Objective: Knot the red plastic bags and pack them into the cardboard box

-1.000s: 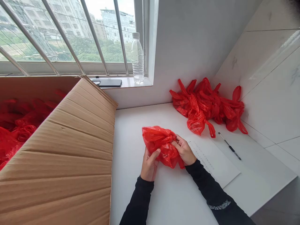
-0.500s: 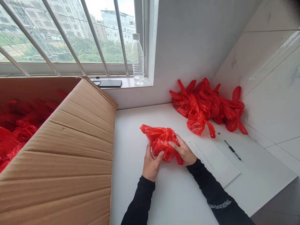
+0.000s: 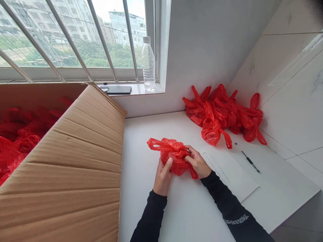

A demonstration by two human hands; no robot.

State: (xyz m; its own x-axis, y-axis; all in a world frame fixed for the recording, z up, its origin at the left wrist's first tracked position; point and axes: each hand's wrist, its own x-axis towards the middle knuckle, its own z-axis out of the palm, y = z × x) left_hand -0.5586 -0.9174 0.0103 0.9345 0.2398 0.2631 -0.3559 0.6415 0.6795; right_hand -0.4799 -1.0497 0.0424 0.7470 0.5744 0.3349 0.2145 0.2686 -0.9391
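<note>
Between my hands is a red plastic bag (image 3: 176,158), knotted and crumpled, over the white tabletop (image 3: 141,201). My left hand (image 3: 163,176) grips its near left side, thumb on top and fingers beneath. My right hand (image 3: 199,163) pinches the bag's right side by the knot. One looped handle of the bag sticks out to the left. What the bag contains, if anything, cannot be made out. Beside my right wrist lies a white sheet of paper (image 3: 237,179) with handwritten marks, and a black pen (image 3: 247,158) rests to its right.
A heap of knotted red bags (image 3: 224,114) lies against the back wall. At left stands a cardboard box (image 3: 75,161) holding more red bags (image 3: 22,137). On the windowsill are a clear water bottle (image 3: 148,65) and a phone (image 3: 117,89).
The bag has turned slightly in my hands, its handle loop now opened out to the left. My left thumb has shifted up along the bag; my right hand stays nearly in place.
</note>
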